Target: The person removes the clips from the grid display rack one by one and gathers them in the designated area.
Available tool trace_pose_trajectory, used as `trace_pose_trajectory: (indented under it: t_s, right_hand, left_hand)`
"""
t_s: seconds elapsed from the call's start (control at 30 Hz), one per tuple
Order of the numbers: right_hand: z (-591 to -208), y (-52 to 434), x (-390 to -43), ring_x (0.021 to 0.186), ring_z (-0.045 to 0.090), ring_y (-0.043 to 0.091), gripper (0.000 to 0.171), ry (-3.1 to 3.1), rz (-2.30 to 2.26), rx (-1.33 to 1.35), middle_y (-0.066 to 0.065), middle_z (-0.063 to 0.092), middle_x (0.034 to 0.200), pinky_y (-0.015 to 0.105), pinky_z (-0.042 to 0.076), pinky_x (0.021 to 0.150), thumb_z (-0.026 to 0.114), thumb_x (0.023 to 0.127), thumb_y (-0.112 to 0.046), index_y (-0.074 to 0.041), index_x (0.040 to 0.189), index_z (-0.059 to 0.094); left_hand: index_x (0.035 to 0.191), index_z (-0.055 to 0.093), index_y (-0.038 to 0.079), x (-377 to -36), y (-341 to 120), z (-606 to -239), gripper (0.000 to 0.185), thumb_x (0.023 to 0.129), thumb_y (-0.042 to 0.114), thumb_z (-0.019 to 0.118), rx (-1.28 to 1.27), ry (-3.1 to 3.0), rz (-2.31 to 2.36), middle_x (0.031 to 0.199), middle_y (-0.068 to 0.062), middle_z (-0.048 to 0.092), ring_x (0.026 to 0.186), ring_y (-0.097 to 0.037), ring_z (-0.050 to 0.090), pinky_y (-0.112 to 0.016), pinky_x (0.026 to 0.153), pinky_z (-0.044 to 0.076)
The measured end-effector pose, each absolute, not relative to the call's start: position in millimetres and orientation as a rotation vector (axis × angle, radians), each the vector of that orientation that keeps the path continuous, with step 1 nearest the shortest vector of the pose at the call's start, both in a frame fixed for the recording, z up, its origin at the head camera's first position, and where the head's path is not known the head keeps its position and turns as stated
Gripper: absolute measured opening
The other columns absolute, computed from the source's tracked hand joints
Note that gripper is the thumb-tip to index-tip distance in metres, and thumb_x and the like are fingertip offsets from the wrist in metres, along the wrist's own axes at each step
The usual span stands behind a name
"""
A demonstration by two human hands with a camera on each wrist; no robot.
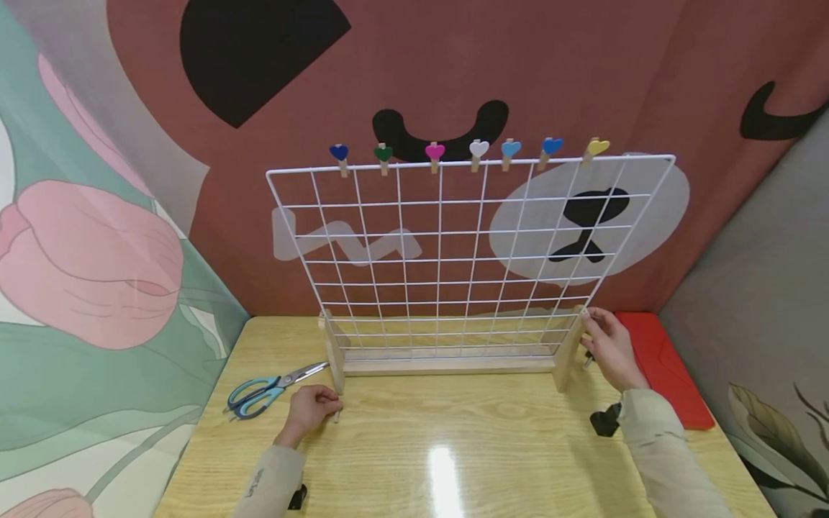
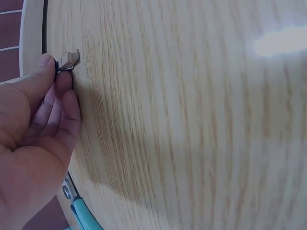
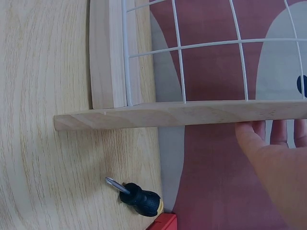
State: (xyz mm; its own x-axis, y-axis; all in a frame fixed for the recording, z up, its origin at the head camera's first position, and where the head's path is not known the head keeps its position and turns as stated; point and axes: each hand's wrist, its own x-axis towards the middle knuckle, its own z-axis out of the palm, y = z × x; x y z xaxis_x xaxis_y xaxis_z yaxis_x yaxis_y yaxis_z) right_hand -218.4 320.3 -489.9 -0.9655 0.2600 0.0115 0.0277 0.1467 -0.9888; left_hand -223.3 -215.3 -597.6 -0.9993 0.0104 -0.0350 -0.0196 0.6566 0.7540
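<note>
1. The left hand (image 1: 309, 408) lies on the table (image 1: 453, 446) near the rack's left foot, fingers curled, pinching a small wooden clip (image 2: 70, 59).
2. The right hand (image 1: 609, 349) rests with straight fingers against the right wooden upright (image 1: 568, 352) of the wire grid rack (image 1: 466, 244).
3. Scissors (image 1: 268, 388) lie left of the left hand; a stubby screwdriver (image 3: 136, 196) lies near the right upright.
4. Bare tabletop spreads between the arms.

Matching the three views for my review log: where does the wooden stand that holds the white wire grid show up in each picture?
Head: the wooden stand sits mid-table, right hand on its right upright.
Left wrist: only a pale strip of it at the top left edge.
Right wrist: its upright crosses the middle, base rail above.
Shared landmark: the white wire grid, also in the right wrist view.
</note>
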Motion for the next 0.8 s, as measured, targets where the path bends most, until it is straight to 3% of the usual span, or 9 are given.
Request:
trace_pose_trajectory:
  t_s: [0.17, 0.47, 0.67, 0.8]
  right_hand:
    - [-489, 320, -217, 0.103, 0.045, 0.009, 0.040, -2.262, 1.899, -0.297, -0.001, 0.045, 0.114, 0.013, 0.048, 0.077, 0.047, 0.100, -0.040, -0.009, 0.125, 0.043]
    - [-491, 322, -216, 0.103, 0.046, 0.009, 0.033, -2.235, 1.958, -0.259, 0.002, 0.045, 0.115, 0.013, 0.048, 0.078, 0.049, 0.099, -0.038, -0.013, 0.121, 0.045]
    - [-490, 323, -217, 0.104, 0.046, 0.007, 0.047, -2.294, 1.924, -0.261, 0.004, 0.043, 0.120, 0.014, 0.048, 0.080, 0.047, 0.099, -0.041, -0.006, 0.129, 0.040]
    - [-488, 323, -217, 0.108, 0.045, 0.009, 0.062, -2.352, 1.898, -0.266, 0.012, 0.039, 0.129, 0.022, 0.049, 0.089, 0.044, 0.100, -0.042, 0.004, 0.139, 0.031]
  left_hand:
    - [0.076, 0.071, 0.004, -223, -218, -597, 0.010, 0.077, 0.008, 0.080, 0.005, 2.838, 1.290, 0.069, -0.001, 0.068, 0.061, -0.007, 0.059, -0.021, 0.056, 0.046]
    - [0.082, 0.071, 0.001, -223, -239, -584, 0.014, 0.086, 0.014, 0.072, -0.027, 2.856, 1.291, 0.075, -0.004, 0.068, 0.064, -0.012, 0.062, -0.024, 0.059, 0.048]
    - [0.092, 0.069, -0.005, -229, -250, -547, 0.021, 0.092, 0.015, 0.066, -0.072, 2.814, 1.410, 0.083, -0.016, 0.068, 0.067, -0.021, 0.067, -0.024, 0.052, 0.048]
    - [0.098, 0.069, -0.007, -233, -252, -517, 0.023, 0.093, 0.015, 0.064, -0.034, 2.817, 1.496, 0.084, -0.019, 0.069, 0.065, -0.015, 0.067, -0.022, 0.053, 0.049]
